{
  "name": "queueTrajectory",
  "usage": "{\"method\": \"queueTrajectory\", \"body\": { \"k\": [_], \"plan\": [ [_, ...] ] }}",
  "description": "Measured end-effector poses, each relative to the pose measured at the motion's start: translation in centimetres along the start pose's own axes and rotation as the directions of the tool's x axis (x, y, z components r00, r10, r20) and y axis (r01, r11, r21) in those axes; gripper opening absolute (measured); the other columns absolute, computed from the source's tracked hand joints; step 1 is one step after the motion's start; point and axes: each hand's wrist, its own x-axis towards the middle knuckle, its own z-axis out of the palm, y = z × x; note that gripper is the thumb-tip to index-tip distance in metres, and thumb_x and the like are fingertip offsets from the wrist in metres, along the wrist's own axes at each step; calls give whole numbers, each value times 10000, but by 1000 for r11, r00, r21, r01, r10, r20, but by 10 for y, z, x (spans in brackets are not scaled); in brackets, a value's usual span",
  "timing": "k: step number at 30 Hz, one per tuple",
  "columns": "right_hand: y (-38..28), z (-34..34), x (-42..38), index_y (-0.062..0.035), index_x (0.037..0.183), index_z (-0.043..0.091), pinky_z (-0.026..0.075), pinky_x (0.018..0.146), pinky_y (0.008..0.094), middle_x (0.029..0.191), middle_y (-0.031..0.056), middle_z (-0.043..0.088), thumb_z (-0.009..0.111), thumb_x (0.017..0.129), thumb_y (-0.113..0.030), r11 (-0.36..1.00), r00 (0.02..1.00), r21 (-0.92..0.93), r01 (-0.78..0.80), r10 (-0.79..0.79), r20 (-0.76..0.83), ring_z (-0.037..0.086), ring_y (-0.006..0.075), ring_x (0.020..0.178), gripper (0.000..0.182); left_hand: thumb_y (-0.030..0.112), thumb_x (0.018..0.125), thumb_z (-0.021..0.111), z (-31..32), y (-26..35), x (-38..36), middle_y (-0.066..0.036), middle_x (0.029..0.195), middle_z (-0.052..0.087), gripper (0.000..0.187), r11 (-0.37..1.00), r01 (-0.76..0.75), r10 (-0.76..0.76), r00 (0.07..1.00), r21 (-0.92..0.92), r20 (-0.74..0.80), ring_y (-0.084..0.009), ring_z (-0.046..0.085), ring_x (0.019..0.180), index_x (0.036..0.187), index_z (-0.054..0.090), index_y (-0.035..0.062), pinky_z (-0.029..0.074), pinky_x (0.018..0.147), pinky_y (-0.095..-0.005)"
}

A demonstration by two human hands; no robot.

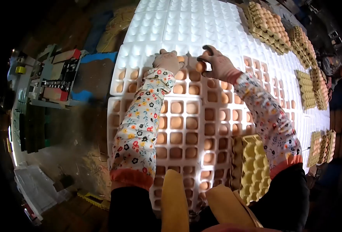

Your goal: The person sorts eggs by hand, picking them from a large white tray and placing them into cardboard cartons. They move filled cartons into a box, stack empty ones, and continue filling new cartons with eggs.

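Observation:
Both hands wear thin, smudged gloves and reach over white foam egg trays (199, 101) with square cells. My left hand (166, 61) is palm down over a tray with its fingers curled. An egg (181, 59) shows against its thumb side; anything under the palm is hidden. To the right, my right hand (219, 65) is curved around a brown egg (200, 67), held between thumb and fingers just above the cells. A second egg (207, 53) shows by its dark fingertips. Brown eggs (176, 108) fill many cells nearer to me.
Yellowish pulp egg cartons (256, 170) lean beside my right forearm. Stacked cartons full of eggs (269, 27) stand at the far right, and an unfilled pulp carton (306, 89) lies near them. Machinery (56, 75) stands on the left beyond the trays' edge.

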Motion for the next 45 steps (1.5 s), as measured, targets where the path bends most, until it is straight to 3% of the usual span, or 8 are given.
{"method": "queueTrajectory", "body": {
  "k": [6, 14, 19, 25, 28, 38, 43, 45],
  "plan": [
    [25, 17, 102, -96, 1087, 687, 506, 852, 373, 898, 126, 705, 622, 799, -236, 980, 905, -185, -76, 146, 400, 661, 289, 886, 326, 380, 863, 533, 8, -40, 65, -209, 1209, 561, 454, 768, -321, 123, 923, -554, -364, -366, 533, 1131, 1251, 550, 146, 450, 947, -436],
    [17, 61, 94, 6, 1249, 545, 462, 880, 296, 1130, 128, 642, 547, 927, -216, 254, 960, 964, -74, 280, 0, 586, 209, 1005, 392, 186, 903, 545, 0, -35, 37, -145, 829, 656, 228, 449, -169, -232, 926, -878, -297, -285, 615, 634, 1055, 596, 24, 525, 648, -372],
    [-47, -58, -140, 17, 1345, 445, 367, 1048, 335, 1336, 144, 510, 635, 887, -121, 895, 970, 378, -238, 239, 47, 490, 230, 1233, 515, 275, 894, 605, 36, 40, -151, -199, 1048, 593, 391, 417, -504, 168, 861, -756, -481, -346, 581, 968, 1185, 535, 23, 469, 834, -434],
    [-7, -99, -492, 72, 1391, 318, 414, 969, 383, 1298, 227, 482, 675, 849, -242, 436, 474, -189, -880, 782, -405, 511, 341, 1145, 721, 419, 819, 701, 69, 177, -377, -306, 1425, 267, 1010, 482, -289, 308, 939, -827, -149, -430, 270, 1341, 1433, 78, -86, 228, 1129, -453],
    [-61, -131, -517, 92, 1385, 334, 458, 895, 285, 1268, 145, 546, 637, 902, -226, 21, 400, 773, -635, 864, 305, 569, 200, 1061, 653, 272, 857, 681, 51, 214, -412, -259, 1422, 305, 908, 288, -249, 179, 963, -925, -204, -346, 389, 1282, 1469, 76, -18, 345, 1058, -406],
    [-145, -162, -524, 27, 1384, 412, 370, 1048, 324, 1353, 130, 485, 607, 910, -231, 145, 719, 988, -48, 692, -67, 460, 210, 1249, 573, 335, 1014, 348, 39, 47, -558, -144, 1418, 425, 493, -824, -334, -410, 909, -457, 76, -341, 484, 1204, 1428, 351, 68, 434, 980, -453],
    [-141, -138, -578, 27, 1317, 487, 448, 940, 273, 1225, 89, 570, 598, 925, -129, 33, 665, 996, -85, 746, 32, 543, 139, 1104, 436, 219, 927, 573, 97, 13, -628, -175, 1396, 417, 563, 472, 532, -869, 415, -703, -269, -333, 469, 1220, 1405, 348, 24, 426, 1006, -435],
    [-134, -118, -582, 30, 1294, 502, 480, 852, 243, 1147, 67, 595, 612, 907, -86, 63, 686, 990, -130, 726, 44, 566, 100, 1004, 418, 235, 889, 642, 77, 74, -608, -174, 1387, 426, 630, 717, 400, -679, 585, -571, -443, -342, 463, 1223, 1407, 350, 27, 427, 986, -440]
  ]
}}
